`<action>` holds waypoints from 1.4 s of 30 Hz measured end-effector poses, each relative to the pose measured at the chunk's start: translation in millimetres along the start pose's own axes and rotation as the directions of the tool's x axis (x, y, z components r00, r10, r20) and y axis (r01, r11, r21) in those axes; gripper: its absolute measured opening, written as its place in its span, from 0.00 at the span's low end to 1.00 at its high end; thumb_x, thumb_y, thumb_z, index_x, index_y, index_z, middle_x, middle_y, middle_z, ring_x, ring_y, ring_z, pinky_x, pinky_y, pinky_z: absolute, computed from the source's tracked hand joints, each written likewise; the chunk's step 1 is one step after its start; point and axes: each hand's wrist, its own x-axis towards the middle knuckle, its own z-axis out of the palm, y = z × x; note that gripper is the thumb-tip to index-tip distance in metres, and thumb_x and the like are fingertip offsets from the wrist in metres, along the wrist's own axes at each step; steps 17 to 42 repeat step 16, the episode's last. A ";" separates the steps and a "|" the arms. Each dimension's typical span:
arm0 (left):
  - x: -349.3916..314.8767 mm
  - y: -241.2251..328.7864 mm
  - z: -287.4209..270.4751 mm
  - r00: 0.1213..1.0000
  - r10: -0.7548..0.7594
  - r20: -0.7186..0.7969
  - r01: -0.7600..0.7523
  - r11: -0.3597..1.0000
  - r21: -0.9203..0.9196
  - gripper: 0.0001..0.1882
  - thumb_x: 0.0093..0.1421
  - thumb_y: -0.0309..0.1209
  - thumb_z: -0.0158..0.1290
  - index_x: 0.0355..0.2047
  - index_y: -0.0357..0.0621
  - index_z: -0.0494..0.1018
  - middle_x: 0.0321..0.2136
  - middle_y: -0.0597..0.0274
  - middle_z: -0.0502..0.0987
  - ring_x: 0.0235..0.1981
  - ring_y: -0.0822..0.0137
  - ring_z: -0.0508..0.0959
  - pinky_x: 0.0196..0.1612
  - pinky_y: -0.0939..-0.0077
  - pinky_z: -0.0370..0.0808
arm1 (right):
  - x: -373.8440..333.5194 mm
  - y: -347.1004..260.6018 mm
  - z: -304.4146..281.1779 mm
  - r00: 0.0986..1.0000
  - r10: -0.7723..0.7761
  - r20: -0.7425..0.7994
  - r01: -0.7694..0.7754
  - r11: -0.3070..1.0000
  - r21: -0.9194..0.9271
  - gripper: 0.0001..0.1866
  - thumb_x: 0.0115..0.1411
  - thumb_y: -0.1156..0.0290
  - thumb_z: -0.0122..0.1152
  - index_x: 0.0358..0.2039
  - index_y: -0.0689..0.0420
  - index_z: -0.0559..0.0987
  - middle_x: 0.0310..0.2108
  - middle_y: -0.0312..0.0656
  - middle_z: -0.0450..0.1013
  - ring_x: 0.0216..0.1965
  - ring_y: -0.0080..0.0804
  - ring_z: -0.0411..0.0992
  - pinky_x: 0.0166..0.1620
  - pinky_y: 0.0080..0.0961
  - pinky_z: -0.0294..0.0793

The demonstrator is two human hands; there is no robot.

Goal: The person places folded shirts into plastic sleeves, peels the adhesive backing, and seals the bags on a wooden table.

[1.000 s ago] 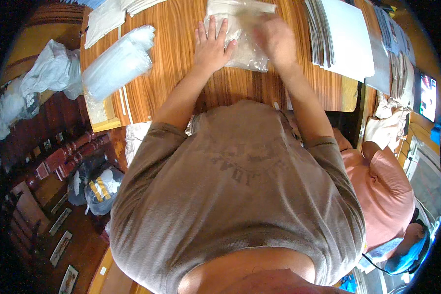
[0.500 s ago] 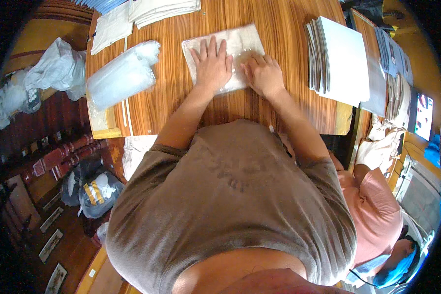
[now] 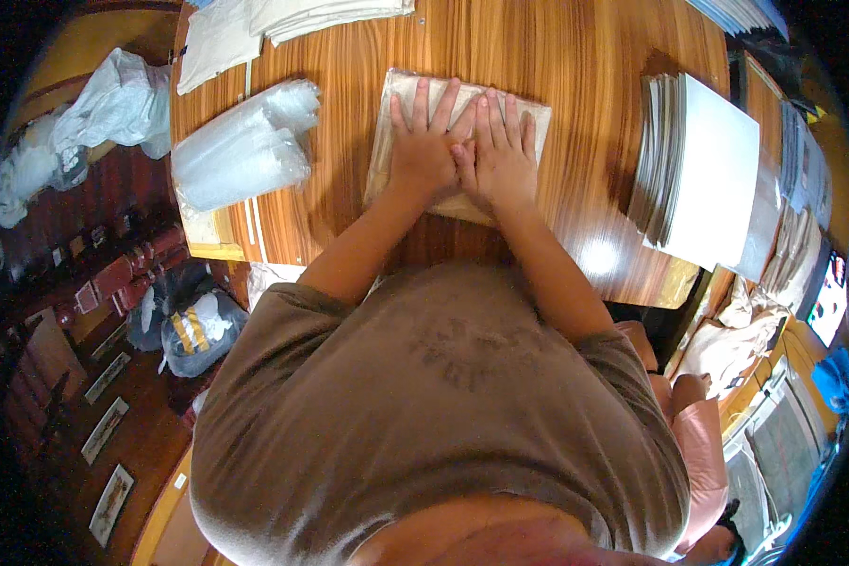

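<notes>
I press my left hand [image 3: 423, 151] and right hand [image 3: 498, 156] flat, fingers spread, on one bagged cloth [image 3: 387, 141] mid-desk [image 3: 575, 38]; one clear-bag stack [image 3: 241, 146] lies left, one white-sheet stack [image 3: 707, 170] right.

A flat packet [image 3: 455, 141] lay on the table [image 3: 575, 57], near the middle. The left hand [image 3: 423, 149] and right hand [image 3: 496, 158] rested flat on it, side by side and touching. Left of the packet lay a bundle of bags [image 3: 241, 146], with 2 strips [image 3: 253, 226] just near of it by the table's near edge. At the far left corner lay cloths [image 3: 219, 38], and more folded cloths [image 3: 325, 14] to their right. Right of the packet stood a stack of boards [image 3: 703, 170]. Off the table's left edge lay a sack [image 3: 113, 104].
</notes>
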 end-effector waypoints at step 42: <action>-1.5 -36.6 9.3 0.995 -0.009 0.096 0.064 0.812 -0.580 0.36 0.66 0.47 0.47 0.74 0.59 0.61 0.76 0.60 0.55 0.78 0.40 0.43 0.72 0.26 0.28 | 4.5 7.2 6.1 1.000 -0.026 -0.002 0.026 0.981 0.193 0.47 0.71 0.35 0.39 0.76 0.60 0.54 0.79 0.46 0.45 0.80 0.47 0.38 0.76 0.60 0.30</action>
